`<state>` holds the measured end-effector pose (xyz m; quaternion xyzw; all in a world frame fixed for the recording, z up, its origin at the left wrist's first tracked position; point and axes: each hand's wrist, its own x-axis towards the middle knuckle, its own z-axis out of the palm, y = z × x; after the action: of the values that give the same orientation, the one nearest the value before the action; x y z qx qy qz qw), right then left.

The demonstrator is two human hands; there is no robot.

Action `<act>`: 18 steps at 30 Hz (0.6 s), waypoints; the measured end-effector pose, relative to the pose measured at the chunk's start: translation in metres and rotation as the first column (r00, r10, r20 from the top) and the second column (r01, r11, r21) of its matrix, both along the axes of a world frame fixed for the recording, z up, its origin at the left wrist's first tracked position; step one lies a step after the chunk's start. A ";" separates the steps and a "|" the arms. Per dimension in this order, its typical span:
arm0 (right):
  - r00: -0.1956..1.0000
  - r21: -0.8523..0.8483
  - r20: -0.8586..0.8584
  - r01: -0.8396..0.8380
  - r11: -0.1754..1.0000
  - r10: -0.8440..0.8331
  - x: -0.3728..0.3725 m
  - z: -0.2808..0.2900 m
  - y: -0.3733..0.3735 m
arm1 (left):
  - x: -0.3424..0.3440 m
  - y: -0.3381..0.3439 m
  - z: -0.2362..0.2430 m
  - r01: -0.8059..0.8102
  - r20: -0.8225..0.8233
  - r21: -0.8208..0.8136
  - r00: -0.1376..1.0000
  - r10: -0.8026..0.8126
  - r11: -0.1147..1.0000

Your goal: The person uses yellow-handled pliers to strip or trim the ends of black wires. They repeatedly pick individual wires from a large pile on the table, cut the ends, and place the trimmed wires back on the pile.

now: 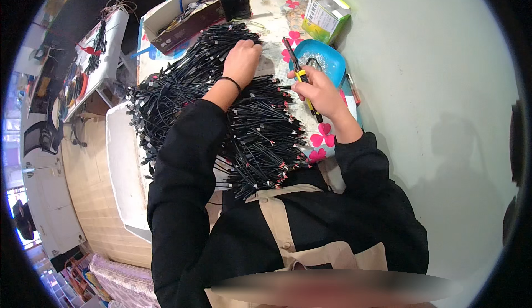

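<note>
Right fingers (302, 88): curled snugly round yellow-and-black tool (302, 77), tip pointing far. Left fingers (247, 43): bent over black cables (266, 111) heaped on desk (275, 4), hold cannot be told; many ends face right, presumably for easy reach.

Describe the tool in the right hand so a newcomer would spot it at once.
Find the large heap of black cables. Just right of it, the right hand holds the slim tool near a blue dish; its black-and-yellow body sets it apart from both.
</note>
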<state>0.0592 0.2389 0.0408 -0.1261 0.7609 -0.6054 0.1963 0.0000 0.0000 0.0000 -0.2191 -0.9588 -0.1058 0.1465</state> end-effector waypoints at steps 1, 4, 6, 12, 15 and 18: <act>1.000 -0.030 0.007 0.016 0.999 -0.016 0.002 -0.001 -0.002 | 0.004 -0.002 0.002 0.009 -0.001 0.075 1.000 -0.009 0.997; 0.999 -0.082 0.003 0.034 0.996 -0.033 -0.008 -0.001 0.000 | 0.004 0.003 0.005 0.004 0.035 0.187 0.999 -0.011 0.982; 0.999 -0.096 0.031 0.037 0.995 -0.034 -0.001 -0.002 -0.006 | 0.013 0.002 0.002 0.050 -0.027 0.199 0.999 -0.046 0.979; 1.000 0.015 -0.010 0.012 1.000 -0.012 -0.001 0.001 -0.009 | 0.004 -0.002 0.004 0.058 -0.069 0.062 0.996 -0.054 0.996; 0.997 -0.087 0.072 -0.033 0.996 0.040 0.002 0.005 -0.004 | 0.013 -0.002 0.010 0.035 0.008 0.328 0.999 -0.039 0.944; 0.996 -0.045 0.076 -0.041 0.998 0.045 0.000 0.012 -0.007 | 0.027 0.000 0.022 -0.061 0.171 0.562 0.984 -0.043 0.825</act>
<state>0.0592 0.2318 0.0527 -0.1233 0.7365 -0.6220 0.2356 0.0274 0.0005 0.0221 -0.1510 -0.8946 -0.4030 0.1200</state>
